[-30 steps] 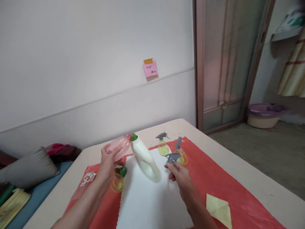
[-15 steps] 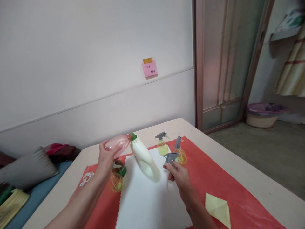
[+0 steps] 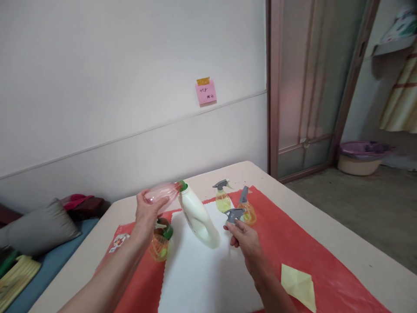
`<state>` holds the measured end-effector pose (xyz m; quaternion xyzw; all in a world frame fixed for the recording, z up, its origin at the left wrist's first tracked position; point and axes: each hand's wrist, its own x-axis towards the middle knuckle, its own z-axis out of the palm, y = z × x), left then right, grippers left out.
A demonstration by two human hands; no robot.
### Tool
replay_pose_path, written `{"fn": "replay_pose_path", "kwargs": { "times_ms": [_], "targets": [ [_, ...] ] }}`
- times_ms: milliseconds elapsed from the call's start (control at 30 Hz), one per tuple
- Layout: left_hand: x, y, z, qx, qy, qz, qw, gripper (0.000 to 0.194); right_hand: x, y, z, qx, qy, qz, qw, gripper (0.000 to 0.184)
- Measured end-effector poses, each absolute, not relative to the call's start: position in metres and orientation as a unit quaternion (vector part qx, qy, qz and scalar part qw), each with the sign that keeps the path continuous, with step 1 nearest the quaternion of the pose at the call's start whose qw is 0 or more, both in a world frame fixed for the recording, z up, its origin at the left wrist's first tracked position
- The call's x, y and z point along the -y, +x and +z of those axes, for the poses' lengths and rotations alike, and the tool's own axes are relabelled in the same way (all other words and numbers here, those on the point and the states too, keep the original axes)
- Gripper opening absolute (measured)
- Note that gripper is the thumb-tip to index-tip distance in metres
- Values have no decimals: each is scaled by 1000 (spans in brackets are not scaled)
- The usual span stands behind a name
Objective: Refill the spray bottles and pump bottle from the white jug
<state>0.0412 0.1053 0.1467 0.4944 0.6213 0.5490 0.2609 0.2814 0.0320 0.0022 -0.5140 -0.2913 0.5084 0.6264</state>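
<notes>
My left hand (image 3: 148,213) is wrapped round a clear pink bottle (image 3: 161,194), tipped on its side. Its neck meets the green-rimmed mouth of a white jug (image 3: 198,217), which leans over the white board. Whether liquid is passing between them I cannot make out. In my right hand (image 3: 243,232) is a grey spray nozzle (image 3: 235,214), pinched between thumb and fingers, off any bottle. Behind it stand a yellow spray bottle (image 3: 223,202) and an orange spray bottle (image 3: 249,214). Another orange spray bottle (image 3: 159,248) is beneath my left wrist, partly hidden.
A white board (image 3: 208,278) with a scalloped edge lies over a red cloth (image 3: 299,243) on the pale table (image 3: 339,243). Folded yellow paper (image 3: 298,282) lies at the right. A dark open container with a green rim (image 3: 168,230) is near my left forearm. A wall rises behind the table.
Both hands hold nearly the same pose, with the pink bottle still at the jug's mouth. The view has shifted very slightly.
</notes>
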Motion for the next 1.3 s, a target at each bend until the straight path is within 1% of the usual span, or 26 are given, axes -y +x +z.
{"fn": "replay_pose_path", "kwargs": {
  "times_ms": [100,300,667,1100,1300],
  "targets": [
    [-106,41,147,-618,507,542,259,84,-33,280,1,290,-511,504,633,57],
    [-106,43,154,-636,520,521,232,84,-34,278,-2,289,-512,496,639,55],
    [-111,42,159,-630,529,520,229,85,-38,282,-7,305,-517,510,616,58],
    [-111,39,166,-640,529,511,223,85,-31,281,0,327,-527,504,601,52],
    [-116,33,165,-631,536,514,222,85,-31,281,0,311,-538,510,595,56]
  ]
}}
